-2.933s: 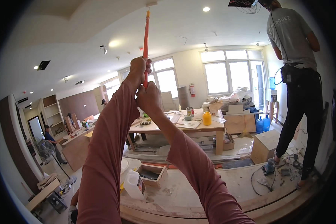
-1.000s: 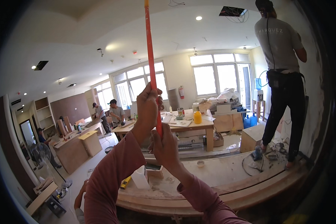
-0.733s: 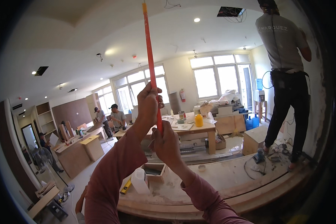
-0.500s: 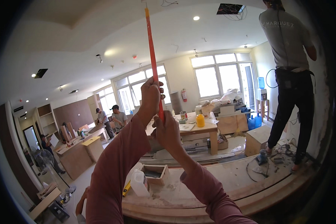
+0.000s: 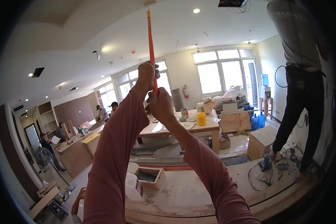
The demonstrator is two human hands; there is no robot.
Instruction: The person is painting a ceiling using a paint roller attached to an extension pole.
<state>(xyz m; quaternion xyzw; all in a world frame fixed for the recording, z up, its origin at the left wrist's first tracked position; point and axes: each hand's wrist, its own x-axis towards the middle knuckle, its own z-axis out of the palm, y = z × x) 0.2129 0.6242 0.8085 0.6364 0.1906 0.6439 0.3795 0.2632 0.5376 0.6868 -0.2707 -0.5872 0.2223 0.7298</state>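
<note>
Under the ceiling (image 5: 82, 63), left hand (image 5: 147, 76) and right hand (image 5: 162, 106), fingers wrapped round the red pole (image 5: 151, 41), now sit higher, apparently bringing its head (image 5: 150, 4) to working height.

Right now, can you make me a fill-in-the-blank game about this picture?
1. On the pole, the upper hand is the person's ____ hand.
2. In this picture, the wooden box is to the white jug's ____.
3. The fire extinguisher is coloured ____.
Missing words: left; right; red.
</note>
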